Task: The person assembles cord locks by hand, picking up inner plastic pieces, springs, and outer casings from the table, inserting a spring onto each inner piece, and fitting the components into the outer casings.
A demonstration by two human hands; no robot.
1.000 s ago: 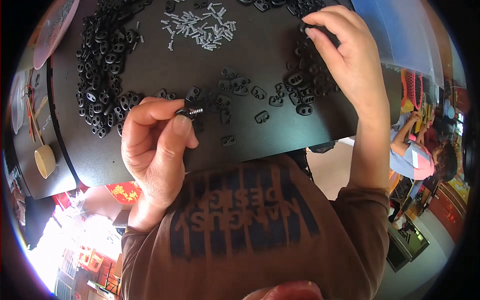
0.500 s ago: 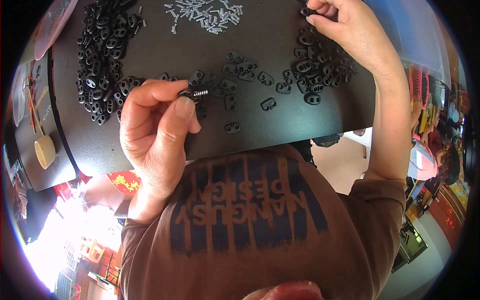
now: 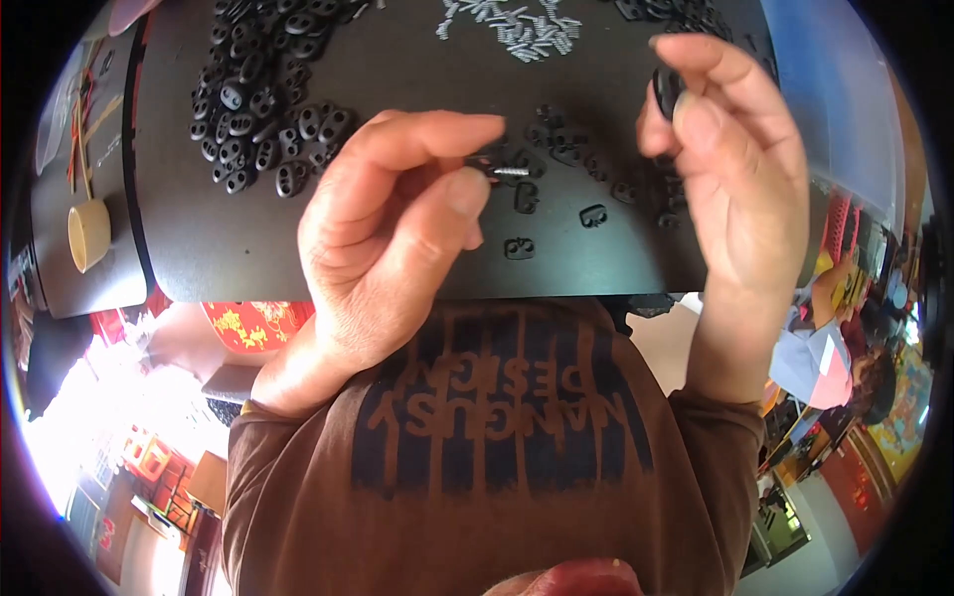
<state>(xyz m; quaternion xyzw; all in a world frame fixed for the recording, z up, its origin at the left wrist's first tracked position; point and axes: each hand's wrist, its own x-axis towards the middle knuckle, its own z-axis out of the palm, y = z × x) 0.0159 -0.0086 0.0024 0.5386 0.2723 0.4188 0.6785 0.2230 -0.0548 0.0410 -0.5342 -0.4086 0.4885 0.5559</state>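
My left hand pinches a small black cord-lock part, mostly hidden between thumb and forefinger, over the near middle of the dark table. From its tip a thin metal spring sticks out to the right. Off to the right, my right hand is raised with a black, rounded cord-lock piece between thumb and fingers. The two hands are apart. Below and between them lie loose two-holed black pieces, among them a flat one and another.
A heap of black rounded two-holed pieces covers the left of the table. Small metal springs are piled at the far middle, with more black pieces far right. A beige cup stands left; a translucent bluish bin is right.
My right hand has come back from the far right pile toward me, now showing a black piece. My left hand has shifted right, still holding its part and spring. The view has shifted.
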